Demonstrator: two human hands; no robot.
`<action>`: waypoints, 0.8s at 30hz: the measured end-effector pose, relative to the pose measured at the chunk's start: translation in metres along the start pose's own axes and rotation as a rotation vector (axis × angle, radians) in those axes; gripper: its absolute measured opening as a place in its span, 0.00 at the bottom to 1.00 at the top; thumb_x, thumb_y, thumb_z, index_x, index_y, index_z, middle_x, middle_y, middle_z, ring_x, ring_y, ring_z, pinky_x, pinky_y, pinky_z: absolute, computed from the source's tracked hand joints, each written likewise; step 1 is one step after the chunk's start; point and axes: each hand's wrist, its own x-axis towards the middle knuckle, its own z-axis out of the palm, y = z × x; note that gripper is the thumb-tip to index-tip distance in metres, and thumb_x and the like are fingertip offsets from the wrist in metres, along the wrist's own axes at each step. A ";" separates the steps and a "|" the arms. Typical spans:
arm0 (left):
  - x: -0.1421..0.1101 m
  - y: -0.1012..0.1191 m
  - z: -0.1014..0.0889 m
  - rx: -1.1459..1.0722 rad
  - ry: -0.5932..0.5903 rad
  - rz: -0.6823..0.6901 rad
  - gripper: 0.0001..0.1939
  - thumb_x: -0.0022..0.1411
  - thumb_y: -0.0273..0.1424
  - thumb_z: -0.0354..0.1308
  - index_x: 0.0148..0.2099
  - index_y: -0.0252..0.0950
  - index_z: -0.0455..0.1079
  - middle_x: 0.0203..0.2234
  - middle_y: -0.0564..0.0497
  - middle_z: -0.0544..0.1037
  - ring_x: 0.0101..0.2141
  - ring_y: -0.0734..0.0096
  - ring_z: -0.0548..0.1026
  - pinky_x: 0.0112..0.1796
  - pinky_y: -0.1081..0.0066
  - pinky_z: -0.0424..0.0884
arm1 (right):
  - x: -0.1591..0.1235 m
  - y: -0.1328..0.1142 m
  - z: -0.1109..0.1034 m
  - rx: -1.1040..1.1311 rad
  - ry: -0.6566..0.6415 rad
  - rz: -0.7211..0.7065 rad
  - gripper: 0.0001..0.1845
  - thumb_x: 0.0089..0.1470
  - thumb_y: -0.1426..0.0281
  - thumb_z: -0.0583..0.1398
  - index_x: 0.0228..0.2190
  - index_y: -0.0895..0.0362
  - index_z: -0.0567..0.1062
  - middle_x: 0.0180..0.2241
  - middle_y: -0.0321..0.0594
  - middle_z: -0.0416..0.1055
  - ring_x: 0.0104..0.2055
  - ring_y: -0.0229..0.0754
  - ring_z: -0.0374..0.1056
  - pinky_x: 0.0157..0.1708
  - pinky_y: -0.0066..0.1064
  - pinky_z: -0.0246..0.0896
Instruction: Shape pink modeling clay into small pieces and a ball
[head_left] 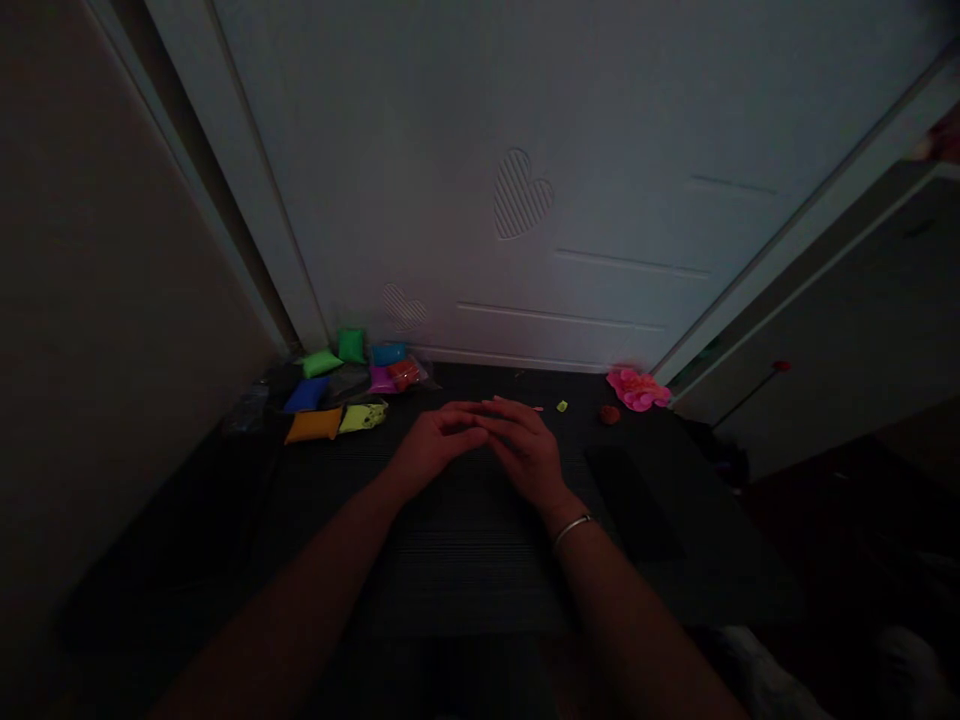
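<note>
In the head view my left hand (pixel 433 445) and my right hand (pixel 527 448) meet above the dark table (pixel 465 560). Their fingers are closed and overlap at the tips. Whatever lies between them, if anything, is hidden. A metal bangle (pixel 571 530) circles my right wrist. Just behind the fingers a thin pink strip (pixel 537 408) partly shows. A small yellow-green piece (pixel 562 406) lies right of it, then a reddish-brown lump (pixel 609 414).
At the back left lie several soft coloured packets, among them an orange one (pixel 313 427), a yellow one (pixel 364 416) and a blue one (pixel 306 394). A pink petalled flower (pixel 639 389) is at the back right. A dark flat slab (pixel 632 500) lies right of my hand. A white panelled door (pixel 420 180) borders the table.
</note>
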 end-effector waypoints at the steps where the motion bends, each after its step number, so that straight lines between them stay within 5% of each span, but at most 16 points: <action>1: 0.000 0.000 0.000 -0.064 -0.026 -0.022 0.08 0.48 0.31 0.61 0.33 0.35 0.75 0.44 0.47 0.72 0.46 0.62 0.67 0.49 0.63 0.58 | 0.000 0.000 0.000 0.001 0.014 0.016 0.12 0.52 0.72 0.57 0.40 0.50 0.72 0.43 0.40 0.70 0.49 0.42 0.63 0.49 0.40 0.58; 10: -0.001 -0.004 0.006 -0.334 -0.070 -0.167 0.10 0.49 0.30 0.60 0.36 0.32 0.74 0.32 0.48 0.77 0.36 0.69 0.71 0.44 0.67 0.60 | -0.001 0.000 0.002 0.025 0.011 0.064 0.13 0.52 0.71 0.56 0.41 0.49 0.72 0.44 0.41 0.68 0.47 0.41 0.64 0.47 0.38 0.60; 17: 0.000 -0.008 0.007 -0.427 0.010 -0.206 0.06 0.47 0.28 0.62 0.31 0.32 0.75 0.28 0.50 0.77 0.32 0.74 0.71 0.41 0.70 0.62 | -0.001 0.000 0.004 0.041 -0.036 0.056 0.17 0.53 0.74 0.55 0.45 0.50 0.69 0.47 0.42 0.66 0.49 0.40 0.63 0.48 0.37 0.59; 24: -0.001 -0.004 0.007 -0.486 -0.005 -0.238 0.07 0.47 0.29 0.62 0.30 0.30 0.74 0.27 0.48 0.76 0.32 0.72 0.71 0.40 0.69 0.64 | 0.000 0.001 0.005 0.059 0.020 0.122 0.08 0.51 0.72 0.58 0.36 0.52 0.73 0.41 0.41 0.70 0.44 0.40 0.65 0.46 0.37 0.61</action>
